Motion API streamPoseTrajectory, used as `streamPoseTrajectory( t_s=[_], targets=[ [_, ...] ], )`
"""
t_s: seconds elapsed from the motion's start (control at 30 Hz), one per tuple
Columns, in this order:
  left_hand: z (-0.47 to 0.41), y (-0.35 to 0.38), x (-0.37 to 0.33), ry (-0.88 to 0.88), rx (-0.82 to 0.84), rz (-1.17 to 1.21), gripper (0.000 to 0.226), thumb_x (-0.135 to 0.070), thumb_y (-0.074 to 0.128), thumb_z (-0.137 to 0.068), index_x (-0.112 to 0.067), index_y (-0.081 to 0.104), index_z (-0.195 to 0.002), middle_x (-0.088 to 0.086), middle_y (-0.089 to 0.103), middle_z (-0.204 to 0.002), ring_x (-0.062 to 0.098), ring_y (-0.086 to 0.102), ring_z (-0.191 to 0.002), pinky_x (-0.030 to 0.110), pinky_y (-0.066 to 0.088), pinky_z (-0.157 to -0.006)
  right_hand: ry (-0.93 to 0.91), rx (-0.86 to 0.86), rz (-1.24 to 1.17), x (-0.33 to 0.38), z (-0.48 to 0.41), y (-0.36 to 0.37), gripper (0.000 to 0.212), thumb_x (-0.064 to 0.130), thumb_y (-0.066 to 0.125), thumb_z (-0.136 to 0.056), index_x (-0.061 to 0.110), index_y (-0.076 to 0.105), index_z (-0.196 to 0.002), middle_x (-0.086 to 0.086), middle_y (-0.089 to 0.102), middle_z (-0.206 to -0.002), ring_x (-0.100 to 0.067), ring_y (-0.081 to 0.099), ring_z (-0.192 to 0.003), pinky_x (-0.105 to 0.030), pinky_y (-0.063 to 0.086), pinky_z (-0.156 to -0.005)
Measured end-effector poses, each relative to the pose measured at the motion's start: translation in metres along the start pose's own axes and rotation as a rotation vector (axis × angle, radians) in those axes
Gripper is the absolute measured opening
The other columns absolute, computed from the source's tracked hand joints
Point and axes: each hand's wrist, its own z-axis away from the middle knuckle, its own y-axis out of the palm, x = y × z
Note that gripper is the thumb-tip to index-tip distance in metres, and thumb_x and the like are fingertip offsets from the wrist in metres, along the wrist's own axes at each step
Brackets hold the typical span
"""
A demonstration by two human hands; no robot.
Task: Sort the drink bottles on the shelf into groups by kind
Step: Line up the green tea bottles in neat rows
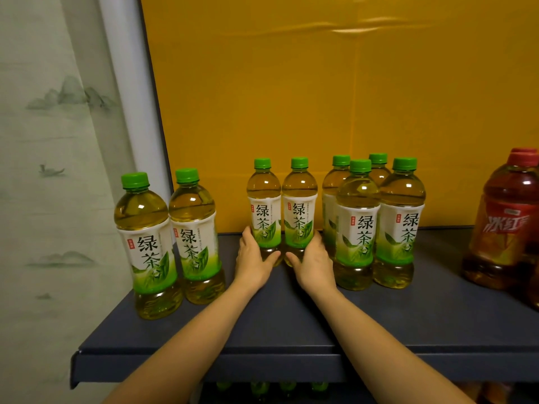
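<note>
Green tea bottles [356, 225], centre: clear glossy plastic, shiny film labels [401, 228], green plastic caps [360, 165]. Shelf [280, 313], lower frame: smooth matt dark painted metal. Back panel [291, 112], upper frame: matt yellow cardboard.

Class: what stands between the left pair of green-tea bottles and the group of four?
Head view: a green-tea bottle in the left hand, another in the right hand.
</note>
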Motion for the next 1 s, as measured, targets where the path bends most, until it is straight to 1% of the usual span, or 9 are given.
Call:
streamPoseTrajectory(
  t_s=[0.27,0.4,0.53,0.63,0.77,0.8,0.87,0.93,1.0],
  targets=[
    [0.003,0.0,0.0,0.012,-0.012,0.016,0.081,-0.018,0.069,-0.08,-0.005,0.018,-0.141,0.014,0.035,-0.143,0.029,0.036,-0.132,0.039,0.035,-0.104,-0.006,-0.015,-0.066,0.004,0.005,-0.003,0.064,0.019,0.064,-0.084,0.008,0.03,-0.137,-0.013,0.043,-0.139,-0.029,0.039,-0.131,-0.04,0.033,-0.105],
    [0.004,-0.001,0.0,0.021,-0.012,0.017,0.08,-0.018,0.068,-0.081,-0.005,0.018,-0.142,0.015,0.034,-0.143,0.029,0.036,-0.132,0.037,0.033,-0.103,0.0,-0.03,-0.078,0.005,0.007,-0.004,0.054,0.02,0.059,-0.088,0.007,0.034,-0.134,-0.014,0.046,-0.135,-0.031,0.042,-0.127,-0.039,0.035,-0.101],
    [0.005,0.0,0.002,0.008,-0.023,-0.03,0.082,-0.021,0.068,-0.081,-0.007,0.017,-0.144,0.016,0.032,-0.141,0.031,0.036,-0.131,0.038,0.034,-0.104,0.011,-0.051,-0.059,0.006,0.008,-0.005,0.056,0.022,0.06,-0.087,0.008,0.033,-0.135,-0.013,0.049,-0.134,-0.032,0.045,-0.125,-0.04,0.037,-0.099],
    [0.006,-0.001,0.002,0.007,-0.018,-0.067,0.084,-0.023,0.067,-0.082,-0.007,0.014,-0.145,0.016,0.03,-0.143,0.031,0.034,-0.132,0.04,0.033,-0.107,0.058,-0.07,-0.031,0.009,0.011,-0.007,0.056,0.024,0.061,-0.087,0.005,0.031,-0.132,-0.016,0.05,-0.13,-0.035,0.047,-0.122,-0.042,0.038,-0.097],
    [0.015,-0.009,-0.005,0.019,0.016,-0.111,0.086,-0.025,0.065,-0.084,-0.006,0.009,-0.147,0.014,0.021,-0.15,0.029,0.025,-0.138,0.037,0.026,-0.111,0.045,-0.067,-0.035,0.011,0.016,-0.01,0.052,0.02,0.06,-0.087,0.004,0.034,-0.128,-0.016,0.051,-0.13,-0.034,0.047,-0.122,-0.041,0.038,-0.098],
    [0.021,-0.014,-0.008,0.027,0.022,-0.131,0.084,-0.026,0.064,-0.084,-0.006,0.011,-0.146,0.012,0.02,-0.15,0.028,0.024,-0.138,0.036,0.026,-0.111,0.03,-0.065,-0.051,0.012,0.018,-0.012,0.055,0.017,0.061,-0.087,0.004,0.032,-0.132,-0.016,0.048,-0.133,-0.032,0.045,-0.125,-0.04,0.037,-0.1],
    [0.037,-0.029,-0.011,0.087,0.007,-0.161,0.069,-0.027,0.063,-0.085,-0.008,0.027,-0.14,0.009,0.03,-0.144,0.025,0.035,-0.132,0.035,0.034,-0.106,-0.015,-0.062,-0.097,0.014,0.024,-0.014,0.066,0.012,0.061,-0.086,0.004,0.024,-0.14,-0.014,0.038,-0.143,-0.029,0.035,-0.133,-0.038,0.031,-0.107],
    [0.062,-0.049,-0.011,0.202,-0.046,-0.156,0.047,-0.025,0.065,-0.083,-0.013,0.047,-0.125,0.002,0.045,-0.127,0.019,0.05,-0.115,0.036,0.045,-0.093,-0.084,-0.07,-0.136,0.017,0.037,-0.017,0.071,0.008,0.061,-0.084,0.005,0.021,-0.142,-0.011,0.03,-0.146,-0.027,0.027,-0.137,-0.033,0.024,-0.11],
    [0.087,-0.071,-0.008,0.296,-0.136,-0.156,0.029,-0.022,0.068,-0.081,-0.018,0.057,-0.107,-0.006,0.052,-0.108,0.012,0.056,-0.094,0.035,0.051,-0.079,-0.185,-0.058,-0.179,0.023,0.054,-0.016,0.065,0.008,0.061,-0.085,0.006,0.025,-0.14,-0.009,0.031,-0.143,-0.024,0.028,-0.135,-0.027,0.022,-0.109]
  ],
)
